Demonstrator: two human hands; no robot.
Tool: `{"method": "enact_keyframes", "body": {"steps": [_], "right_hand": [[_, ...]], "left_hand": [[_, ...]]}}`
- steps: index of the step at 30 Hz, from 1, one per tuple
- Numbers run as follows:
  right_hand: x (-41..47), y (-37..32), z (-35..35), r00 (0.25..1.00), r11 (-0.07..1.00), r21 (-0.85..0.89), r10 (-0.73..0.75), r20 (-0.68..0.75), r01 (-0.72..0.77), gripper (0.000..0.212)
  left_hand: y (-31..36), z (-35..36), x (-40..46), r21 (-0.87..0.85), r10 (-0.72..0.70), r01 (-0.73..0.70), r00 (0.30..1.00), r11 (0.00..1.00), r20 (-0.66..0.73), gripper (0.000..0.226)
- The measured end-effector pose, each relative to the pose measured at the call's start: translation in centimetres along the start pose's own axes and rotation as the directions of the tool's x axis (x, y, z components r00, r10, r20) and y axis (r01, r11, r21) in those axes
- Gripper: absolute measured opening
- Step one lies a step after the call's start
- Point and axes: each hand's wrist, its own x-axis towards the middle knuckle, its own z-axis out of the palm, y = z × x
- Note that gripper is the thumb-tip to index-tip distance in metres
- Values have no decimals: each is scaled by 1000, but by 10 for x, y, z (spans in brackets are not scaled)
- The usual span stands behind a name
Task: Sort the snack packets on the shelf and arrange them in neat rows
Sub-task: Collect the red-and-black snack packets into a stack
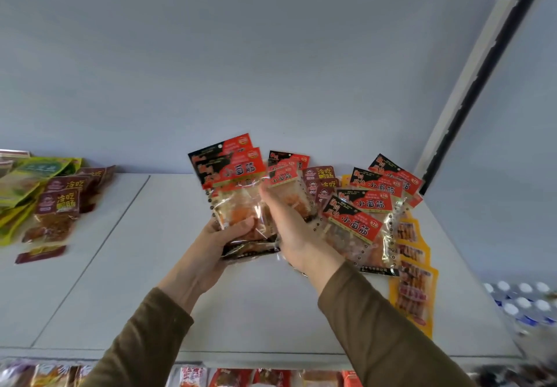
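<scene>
Left hand (232, 233) grasps a small stack of red-and-black header packets (233, 187) by their clear lower halves, thumb curled over the front, held upright above the white shelf (126, 281). Right hand (286, 224) is raised just beside the stack, fingers extended and relaxed, tips against the stack's right edge and a further packet of the same kind (284, 175) behind; whether it pinches anything I cannot tell. More of the same red-and-black packets (360, 221) lie fanned and overlapping on the right of the shelf, over yellow packets (414, 290) at the near right edge; a few maroon packets (319, 181) stand between the fan and the held stack. Far left: a second maroon group (58, 205) and green packets (33, 175), well apart from the hands. Readable print: "小面筋" on the red headers; "冷吃" on the maroon ones; smaller text illegible. Handling judgement: packets look light, with thin, glossy, crinkly film, likely slippery against each other, so a stack may slide apart. The card-like header seems stiffer; the contents are soft. Best hold is probably across both flat faces near the middle, squaring edges against the shelf before laying a row.
</scene>
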Motion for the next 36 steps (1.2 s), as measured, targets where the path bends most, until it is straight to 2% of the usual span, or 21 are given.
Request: {"method": "enact_keyframes", "body": {"steps": [2, 4, 6, 7, 9, 11, 13, 15, 17, 19, 22, 24, 27, 30, 32, 34, 36], "right_hand": [[4, -6, -2, 998, 996, -94, 2, 65, 4, 82], [13, -12, -11, 999, 963, -268, -38, -12, 33, 78], [31, -16, -30, 963, 826, -561, -193, -186, 57, 66], [42, -17, -43, 928, 719, -695, -276, -251, 26, 60], [64, -18, -63, 891, 547, -831, -325, -318, -98, 58], [84, -15, -71, 900, 425, -884, -282, -331, -192, 62], [100, -9, -68, 917, 332, -912, -230, -326, -241, 80], [110, -6, -63, 922, 359, -888, -150, -358, -287, 106], [115, -6, -60, 920, 408, -854, -80, -385, -322, 120], [117, -5, -55, 929, 377, -880, -108, -353, -290, 121], [117, 6, -40, 919, 301, -938, -294, -264, -173, 112], [115, 11, -36, 904, 361, -926, -351, -244, -110, 108], [113, 7, -39, 895, 629, -777, -329, -301, -30, 106], [107, -8, -43, 894, 828, -555, -310, -324, 86, 94], [103, -20, -49, 897, 896, -410, -314, -311, 171, 67], [95, -33, -55, 906, 932, -312, -284, -313, 185, 42], [86, -45, -62, 913, 958, -196, -265, -311, 211, 35]], "left_hand": [[-2, -13, 1, -102, -1, -6, 998, 995, -66, 47], [-2, -24, 3, -153, -11, -7, 993, 988, -119, 39], [0, -30, 4, -158, -11, -10, 991, 987, -132, 32], [1, -32, 5, -163, -8, -14, 991, 987, -134, 32], [2, -35, 6, -180, -4, -20, 991, 984, -132, 31], [1, -37, 6, -204, -3, -26, 990, 979, -144, 36], [-1, -38, 8, -217, -1, -32, 988, 976, -152, 43], [-3, -40, 9, -230, 3, -37, 990, 972, -143, 46], [-4, -43, 10, -241, 1, -37, 989, 970, -147, 48], [-5, -47, 11, -245, -3, -36, 988, 969, -157, 52], [-5, -53, 12, -247, -2, -39, 987, 968, -163, 57], [-4, -56, 12, -248, -2, -35, 989, 968, -148, 57], [-2, -58, 12, -274, -4, -28, 993, 961, -116, 58], [2, -59, 11, -361, -30, 7, 998, 933, -57, 58], [4, -59, 10, -453, -47, 46, 999, 890, 9, 58], [5, -60, 10, -519, -12, 69, 994, 852, 113, 55], [7, -63, 10, -566, 29, 94, 978, 819, 205, 52]]}}
